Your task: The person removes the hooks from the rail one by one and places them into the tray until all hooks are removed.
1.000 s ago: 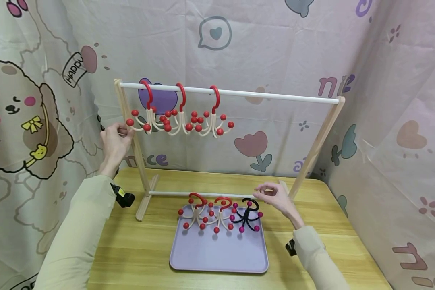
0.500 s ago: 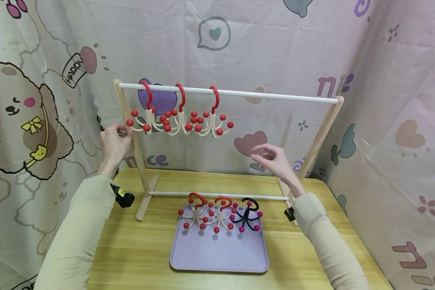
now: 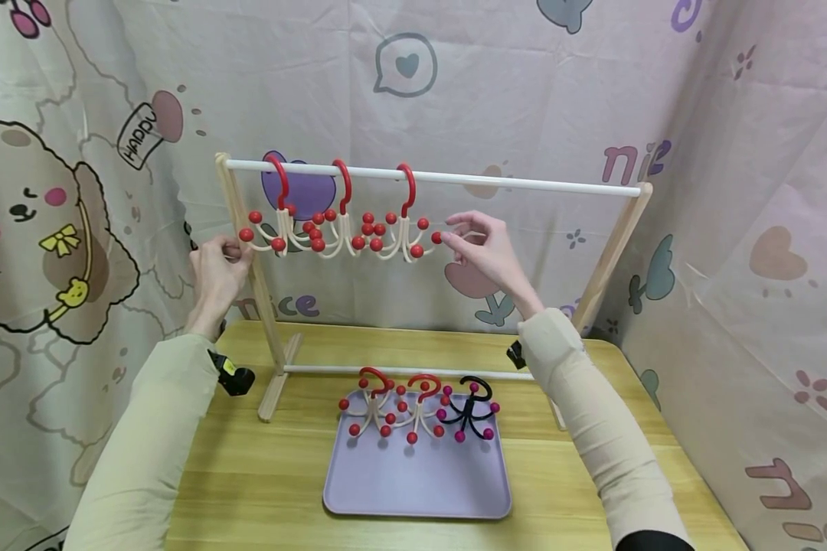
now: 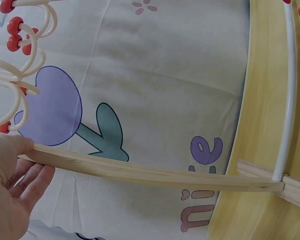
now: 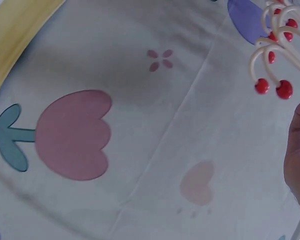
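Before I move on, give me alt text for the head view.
A person's left hand grips the left wooden post of a rack while the right hand hovers beside the rightmost of three red-hooked hangers hanging from the white top bar. Below, a lilac tray on a wooden table holds two more red-hooked hangers and a black hanger.

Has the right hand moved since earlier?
Yes: in the head view, the right hand has risen from near the lower white rail and shifted left, nearing the rightmost hanging red-hooked hanger.

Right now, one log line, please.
Left hand: grips rack upright | Right hand: near rightmost hung hanger | Rail: three hangers | Tray: three other hangers
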The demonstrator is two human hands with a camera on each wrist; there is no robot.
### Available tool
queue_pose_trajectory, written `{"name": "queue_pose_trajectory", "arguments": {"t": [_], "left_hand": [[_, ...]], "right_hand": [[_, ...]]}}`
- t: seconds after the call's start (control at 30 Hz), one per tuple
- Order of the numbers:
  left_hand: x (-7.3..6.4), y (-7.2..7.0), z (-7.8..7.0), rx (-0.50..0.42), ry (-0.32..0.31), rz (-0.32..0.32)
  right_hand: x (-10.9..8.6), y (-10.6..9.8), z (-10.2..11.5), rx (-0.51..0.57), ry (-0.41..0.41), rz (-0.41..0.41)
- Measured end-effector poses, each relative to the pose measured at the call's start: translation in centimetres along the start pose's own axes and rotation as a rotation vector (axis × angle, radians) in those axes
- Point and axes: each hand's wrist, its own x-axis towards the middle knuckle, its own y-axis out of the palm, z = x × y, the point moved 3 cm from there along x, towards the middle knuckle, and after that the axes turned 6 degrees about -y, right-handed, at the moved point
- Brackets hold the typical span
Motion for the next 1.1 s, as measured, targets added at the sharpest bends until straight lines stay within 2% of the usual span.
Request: {"name": "queue_pose_trajectory", "arguments": {"t": [0.43,0.7,1.1], "left_hand": [[0.1,-0.1,-0.1,0.009,0.003,0.006],[0.1,-0.1,-0.1,0.015,-0.003,0.015],[0.0,-0.1,-0.2,0.006,-0.006,0.017]], "right_hand": [[3.5,3.2,1.5,0.028,-0.002,-0.093],[4.2,4.2,1.5,-0.053,-0.031,-0.126],[4.7,4.7,1.9,-0.062,-0.049,-0.154]]}}
